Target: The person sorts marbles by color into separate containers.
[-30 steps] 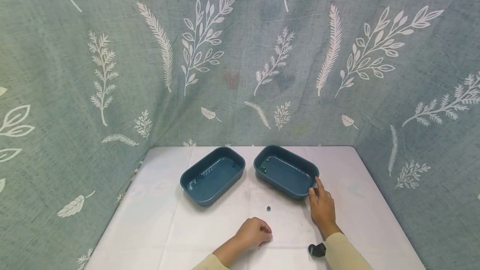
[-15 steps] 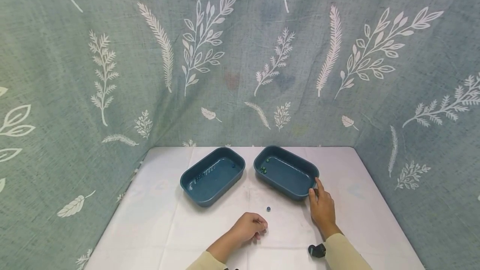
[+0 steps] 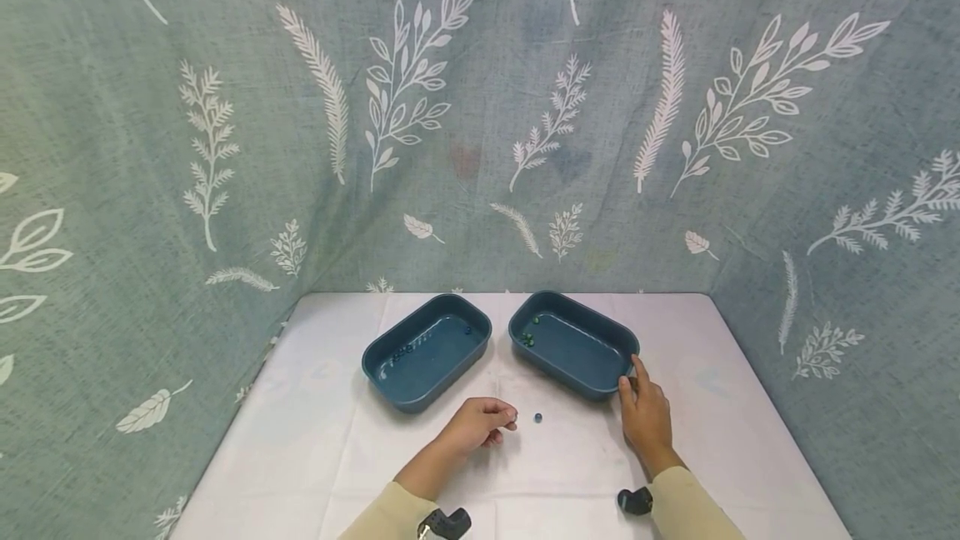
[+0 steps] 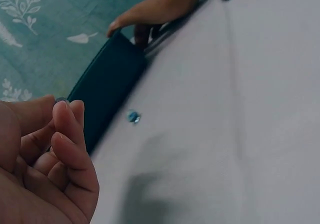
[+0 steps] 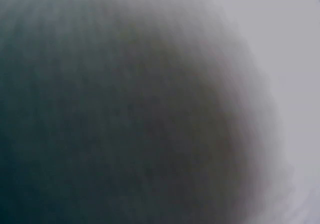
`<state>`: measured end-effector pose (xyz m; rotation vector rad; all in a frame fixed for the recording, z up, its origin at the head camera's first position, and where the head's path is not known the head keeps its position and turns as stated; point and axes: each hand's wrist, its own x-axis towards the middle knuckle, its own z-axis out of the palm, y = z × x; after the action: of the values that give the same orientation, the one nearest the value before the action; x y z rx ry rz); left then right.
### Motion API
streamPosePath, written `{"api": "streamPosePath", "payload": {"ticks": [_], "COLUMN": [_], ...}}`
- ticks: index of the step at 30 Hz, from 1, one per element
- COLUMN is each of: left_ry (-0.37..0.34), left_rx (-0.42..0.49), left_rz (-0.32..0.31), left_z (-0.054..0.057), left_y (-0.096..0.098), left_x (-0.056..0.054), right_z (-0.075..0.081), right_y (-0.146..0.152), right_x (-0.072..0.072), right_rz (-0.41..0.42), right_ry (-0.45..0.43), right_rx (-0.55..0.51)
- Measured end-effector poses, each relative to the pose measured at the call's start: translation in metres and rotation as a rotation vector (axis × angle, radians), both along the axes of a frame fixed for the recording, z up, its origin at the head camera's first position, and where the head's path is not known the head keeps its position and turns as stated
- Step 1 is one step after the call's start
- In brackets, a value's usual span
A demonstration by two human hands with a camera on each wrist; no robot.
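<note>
My left hand [image 3: 477, 423] pinches a small bluish-grey marble [image 4: 61, 100] between thumb and forefinger, over the white cloth in front of the left tray [image 3: 408, 404]. Most of that marble is hidden by the fingertips. A dark blue marble [image 3: 537, 417] lies on the cloth just right of this hand. My right hand [image 3: 647, 419] grips the near right corner of the right tray [image 3: 573, 383] with thumb and fingers at its rim. Several green marbles [image 3: 528, 341] lie in the right tray, and several dark blue marbles [image 3: 403, 351] in the left one. The right wrist view is a dark blur.
Both trays are teal, oblong and angled on the white-clothed table [image 3: 300, 440]. A leaf-patterned fabric backdrop [image 3: 480, 215] rises behind and at both sides. Dark wrist devices show at the left sleeve [image 3: 450, 522] and the right sleeve [image 3: 634, 501].
My left hand has moved up and left, past the loose marble, toward the left tray. The right hand stays at the right tray's corner, and the trays have not moved.
</note>
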<state>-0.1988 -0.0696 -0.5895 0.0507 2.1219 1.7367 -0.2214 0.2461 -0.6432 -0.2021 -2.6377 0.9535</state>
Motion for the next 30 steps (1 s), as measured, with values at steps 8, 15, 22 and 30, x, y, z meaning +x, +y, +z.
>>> {"api": "streamPosePath", "payload": {"ticks": [8,15,22,30], "left_ry": [0.01,0.032,0.07,0.067], "left_rx": [0.001,0.0,-0.014,-0.058], "left_rz": [0.044,0.053,0.077,0.151], "left_z": [0.013,0.025,0.038,0.046], "left_y": [-0.017,-0.028,-0.04,-0.059], "left_x": [-0.016,-0.026,-0.039,-0.057], "right_z": [0.002,0.003,0.002,-0.002], "right_y": [0.0,0.001,0.002,0.002], "right_x": [0.0,-0.001,-0.002,-0.001], "right_rz": [-0.002,-0.005,-0.003,0.014], "right_ry": [-0.01,-0.013,-0.006,0.019], "right_rx": [-0.004,-0.006,-0.009,-0.019]}}
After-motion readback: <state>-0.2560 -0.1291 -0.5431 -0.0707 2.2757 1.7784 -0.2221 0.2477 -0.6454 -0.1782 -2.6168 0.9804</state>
